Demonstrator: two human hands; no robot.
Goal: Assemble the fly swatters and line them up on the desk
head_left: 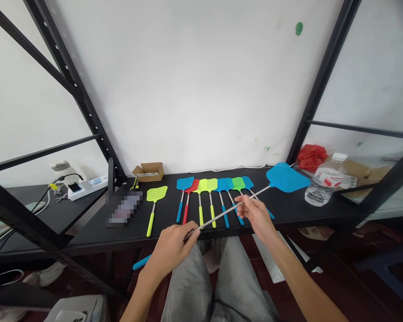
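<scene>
A blue fly swatter (287, 178) with a long, extended metal rod is held slantwise across my lap, its head up at the right. My left hand (173, 246) is closed round the lower part of the rod, and the blue handle (141, 262) sticks out beyond it at the left. Farther up, the fingers of my right hand (255, 215) pinch the rod. Behind it, several swatters in blue, red, yellow and green lie in an overlapping row on the black shelf, among them a red swatter (186, 210). A yellow-green swatter (156, 194) lies apart to the left.
A small open cardboard box (150, 172) stands against the wall. On the right are a large water bottle (325, 179) and a red plastic bag (311, 157). A power strip (87, 188) with cables lies left. Black metal shelf posts (322, 85) rise at both sides.
</scene>
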